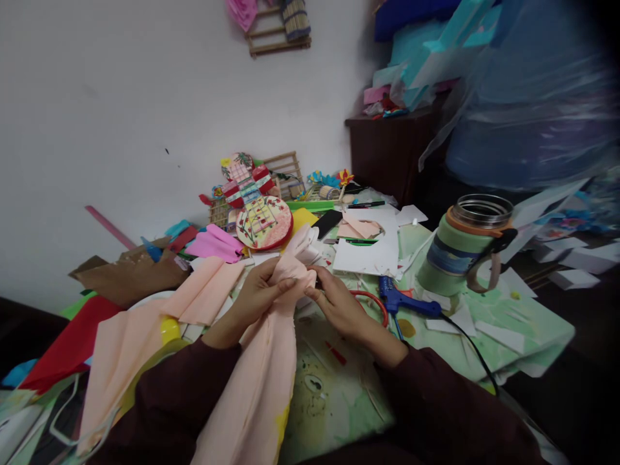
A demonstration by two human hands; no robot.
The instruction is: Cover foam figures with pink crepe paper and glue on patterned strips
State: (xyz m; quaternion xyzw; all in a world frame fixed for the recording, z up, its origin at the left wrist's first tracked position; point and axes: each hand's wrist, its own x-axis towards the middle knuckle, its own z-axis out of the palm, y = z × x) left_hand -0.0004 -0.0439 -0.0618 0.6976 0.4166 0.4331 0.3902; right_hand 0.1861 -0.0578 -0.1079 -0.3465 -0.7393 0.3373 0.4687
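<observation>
Near the middle of the cluttered tabletop [339, 387], both hands meet on one long peach crepe paper [268, 374]; the left hand [256, 294] has its fingers closed over the gathered upper part of the strip, and the right hand [339, 307] pinches the same bunch between thumb and forefinger from the right side; the two hands are almost touching. The strip's far end fans out in loose folds just beyond the fingertips; its near end hangs down between the dark sleeves toward the bottom edge. More peach sheets [203, 294] lie to the left, partly over a yellow object [169, 329]; a red sheet [68, 342] lies further left, with crumpled brown paper [126, 274] behind it. Just right of the right hand lies a blue glue gun [404, 300], its black cord trailing to the near right; a red ring [375, 300] lies between them. A jar in a green sleeve [458, 252] stands further right; a round decorated plate [264, 223] leans at the far side, beside a white sheet [371, 252].
</observation>
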